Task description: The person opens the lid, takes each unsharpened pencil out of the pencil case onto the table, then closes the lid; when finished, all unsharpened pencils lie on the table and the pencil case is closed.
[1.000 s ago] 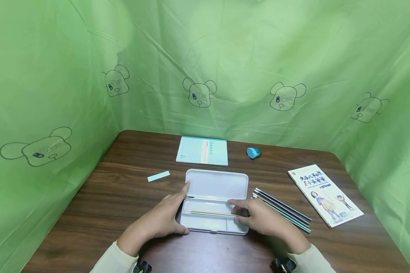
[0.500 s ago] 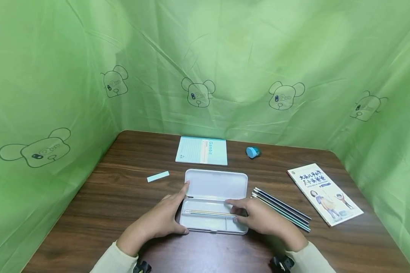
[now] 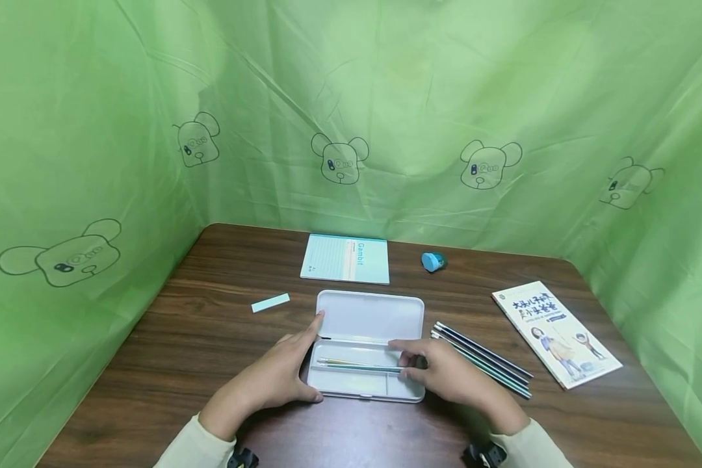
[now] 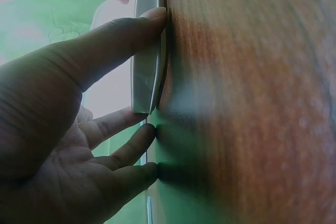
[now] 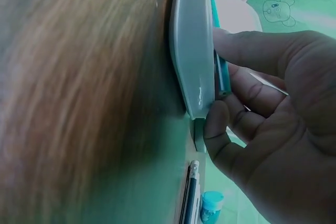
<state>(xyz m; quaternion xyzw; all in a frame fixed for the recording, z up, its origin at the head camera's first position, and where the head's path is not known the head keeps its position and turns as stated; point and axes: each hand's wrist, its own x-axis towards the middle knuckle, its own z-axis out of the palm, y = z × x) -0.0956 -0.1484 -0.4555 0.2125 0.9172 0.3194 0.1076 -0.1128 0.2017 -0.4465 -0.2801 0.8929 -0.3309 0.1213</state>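
Observation:
An open white pencil case [image 3: 371, 316] lies on the wooden table, its lid tipped back. My left hand [image 3: 286, 367] holds the case at its left end, thumb on the front side and fingers along the left edge. Over the right half of the tray, my right hand [image 3: 444, 370] pinches a teal pencil [image 5: 224, 80] between thumb and fingers. A yellow pencil [image 3: 340, 361] lies beside it in the tray; their right ends are hidden by the fingers in the head view. The right little finger sits right at the case's end.
Several dark and green pencils [image 3: 485, 357] lie right of the case, then a picture-covered book [image 3: 558, 335]. Behind stand a notebook [image 3: 345, 259] and a blue sharpener [image 3: 433, 261]. A pale blue strip [image 3: 271, 303] lies left. Green cloth [image 3: 421, 97] surrounds the table.
The two pencils in the tray have shifted slightly and now lie at a small angle to each other. The right fingers moved a little; the left hand and case stayed put.

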